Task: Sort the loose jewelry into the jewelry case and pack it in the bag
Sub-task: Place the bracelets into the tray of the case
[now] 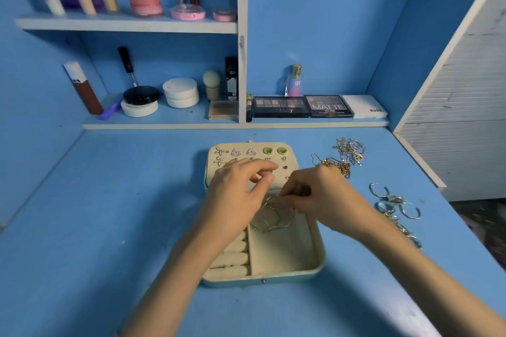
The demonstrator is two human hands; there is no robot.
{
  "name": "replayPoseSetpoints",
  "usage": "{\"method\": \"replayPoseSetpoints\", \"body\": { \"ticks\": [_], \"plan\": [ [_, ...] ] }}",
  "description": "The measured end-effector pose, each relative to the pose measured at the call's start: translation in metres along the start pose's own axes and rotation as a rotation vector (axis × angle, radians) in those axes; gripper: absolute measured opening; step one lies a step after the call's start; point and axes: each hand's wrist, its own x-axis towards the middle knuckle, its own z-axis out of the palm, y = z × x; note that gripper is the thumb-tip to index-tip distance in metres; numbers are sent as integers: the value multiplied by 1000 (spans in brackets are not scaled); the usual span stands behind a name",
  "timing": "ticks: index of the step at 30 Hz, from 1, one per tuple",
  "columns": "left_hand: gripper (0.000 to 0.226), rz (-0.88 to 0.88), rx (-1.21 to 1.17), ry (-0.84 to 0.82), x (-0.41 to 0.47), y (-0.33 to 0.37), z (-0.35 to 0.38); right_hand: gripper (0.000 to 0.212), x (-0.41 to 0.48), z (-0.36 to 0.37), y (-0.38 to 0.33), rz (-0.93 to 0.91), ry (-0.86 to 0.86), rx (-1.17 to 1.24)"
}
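Head view: right hand (pixel 309 194) is pinching thin hoops (pixel 269 217) over the open jewelry case's (pixel 317 257) large compartment. Left hand (pixel 238 191) is hovering over the earring panel (pixel 290 150), fingers curled; grip cannot be told.

Left of the jewelry case (pixel 273 280) the desk (pixel 95 213) is open. Right of it chains (pixel 349 152) and bangles (pixel 394 201) block the way — behind, a low shelf (pixel 235 126).

Shiny thin metal bangles (pixel 271 216), matt cream case lining (pixel 282 252), smooth blue tabletop (pixel 109 213).
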Motion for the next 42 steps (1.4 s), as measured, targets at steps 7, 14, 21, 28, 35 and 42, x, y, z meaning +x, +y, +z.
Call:
{"method": "replayPoseSetpoints", "body": {
  "ticks": [7,14,21,28,35,42],
  "plan": [
    [12,145,229,4,-14,-22,-1,12,-2,29,-8,93,89,-7],
    [39,151,388,-192,-25,-20,6,13,-2,28,-11,93,68,-69],
    [40,119,434,-229,-21,-13,7,7,-6,-3,-3,-52,-11,-8],
    [45,83,426,-284,-20,-9,4,9,-1,-39,40,-5,120,-59],
    [43,68,401,-308,-15,0,7,31,7,-38,73,-48,33,-349],
    [20,102,243,-162,-5,10,16,7,10,-22,83,-2,77,-315]
  ]
}}
